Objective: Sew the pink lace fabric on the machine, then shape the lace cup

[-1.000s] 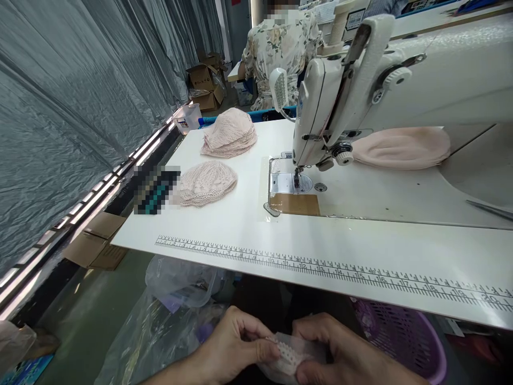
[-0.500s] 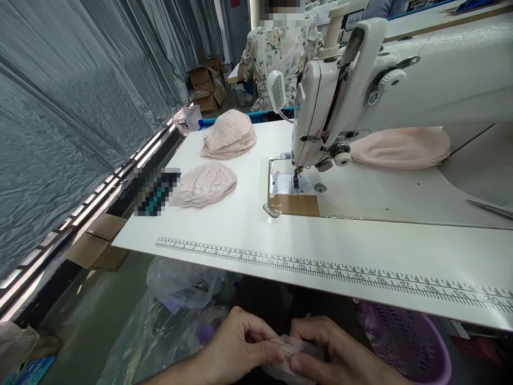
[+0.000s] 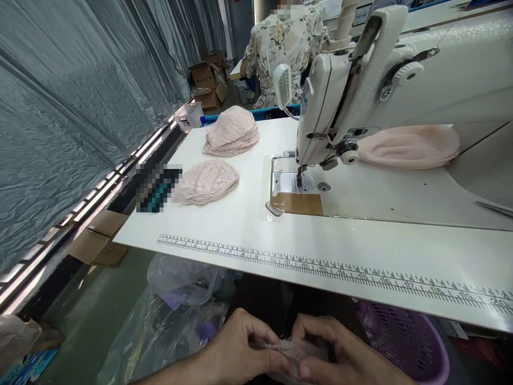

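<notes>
Low over my lap, in front of the table edge, my left hand (image 3: 250, 350) and my right hand (image 3: 336, 347) both pinch a small piece of pale pink lace fabric (image 3: 294, 350). Thumbs and forefingers close on it from either side, and the fingers cover much of it. On the white table lie two stacks of similar pink lace pieces, a nearer stack (image 3: 210, 183) and a farther stack (image 3: 232, 131). The sewing machine (image 3: 320, 107) stands on the right, its needle area (image 3: 300, 176) holding no fabric.
Folded pink fabric (image 3: 409, 147) lies under the machine arm, with scissors (image 3: 495, 208) at the right. A printed ruler (image 3: 320, 264) runs along the table's front. Below are a purple basket (image 3: 404, 342) and a clear plastic bin (image 3: 180, 278). Another person (image 3: 284, 48) sits beyond the table.
Both hands keep hold of the lace fabric and have shifted slightly, the right one a little to the right and down. The camera view has moved a little.
</notes>
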Demonstrator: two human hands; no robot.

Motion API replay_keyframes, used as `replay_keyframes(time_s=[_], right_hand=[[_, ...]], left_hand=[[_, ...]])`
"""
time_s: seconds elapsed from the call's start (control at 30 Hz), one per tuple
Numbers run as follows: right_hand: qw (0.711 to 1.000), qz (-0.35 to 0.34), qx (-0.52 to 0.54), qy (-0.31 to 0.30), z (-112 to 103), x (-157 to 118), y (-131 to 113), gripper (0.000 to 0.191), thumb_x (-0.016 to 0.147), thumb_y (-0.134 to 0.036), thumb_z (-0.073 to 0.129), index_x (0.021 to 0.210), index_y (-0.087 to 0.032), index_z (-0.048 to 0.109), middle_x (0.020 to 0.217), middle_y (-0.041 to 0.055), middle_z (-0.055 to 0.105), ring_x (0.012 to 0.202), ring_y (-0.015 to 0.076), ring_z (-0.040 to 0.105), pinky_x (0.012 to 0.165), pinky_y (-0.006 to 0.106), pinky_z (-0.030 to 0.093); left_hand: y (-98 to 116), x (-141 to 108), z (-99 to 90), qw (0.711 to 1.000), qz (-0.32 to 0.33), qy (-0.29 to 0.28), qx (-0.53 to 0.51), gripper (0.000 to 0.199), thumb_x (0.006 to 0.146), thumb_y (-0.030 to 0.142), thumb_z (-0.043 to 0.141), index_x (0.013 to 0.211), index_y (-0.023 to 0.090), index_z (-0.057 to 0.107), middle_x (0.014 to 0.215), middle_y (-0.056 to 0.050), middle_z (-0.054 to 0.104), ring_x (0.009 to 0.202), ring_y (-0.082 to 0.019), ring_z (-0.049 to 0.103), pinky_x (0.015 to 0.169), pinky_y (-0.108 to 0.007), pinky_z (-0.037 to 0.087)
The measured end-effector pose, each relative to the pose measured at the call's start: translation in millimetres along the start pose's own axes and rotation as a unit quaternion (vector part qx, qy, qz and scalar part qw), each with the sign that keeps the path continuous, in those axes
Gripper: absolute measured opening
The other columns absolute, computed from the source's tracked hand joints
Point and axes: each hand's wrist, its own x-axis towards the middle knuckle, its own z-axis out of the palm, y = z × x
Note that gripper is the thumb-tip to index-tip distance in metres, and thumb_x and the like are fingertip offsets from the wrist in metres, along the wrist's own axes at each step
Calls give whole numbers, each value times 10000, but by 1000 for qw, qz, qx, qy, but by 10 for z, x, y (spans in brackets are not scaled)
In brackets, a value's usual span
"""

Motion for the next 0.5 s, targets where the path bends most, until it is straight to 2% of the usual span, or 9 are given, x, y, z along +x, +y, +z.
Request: replay_keyframes(time_s=[0.1,0.27,0.4,0.5], right_hand=[[1000,-25,2,11,22,8,-10,367,791,-562,585,762,-198,546,713,-19,478,693,144,426,603,240,321],[999,-24,-19,33,65,27,35,308,825,-479,567,724,-188,567,723,0,535,726,158,486,632,248,353],[998,-16,-27,53,78,21,41,283,827,-456,577,727,-191,580,718,-5,531,722,158,485,632,250,360],[996,-27,-38,72,81,-2,0,308,842,-469,546,702,-196,557,707,-5,544,720,161,493,649,257,362]], left_hand=[[12,-14,1,1000,-6,-7,11,239,662,353,744,709,121,778,470,52,415,477,-60,301,460,-189,233],[-27,-17,27,999,-12,-26,-21,307,642,421,763,741,131,785,510,30,477,505,-70,349,487,-192,263],[-35,16,73,1000,-10,10,-22,417,592,539,779,690,133,779,488,31,440,512,-74,321,480,-200,239],[-26,30,83,999,2,34,3,420,638,546,746,675,130,779,464,27,436,498,-73,299,474,-204,239]])
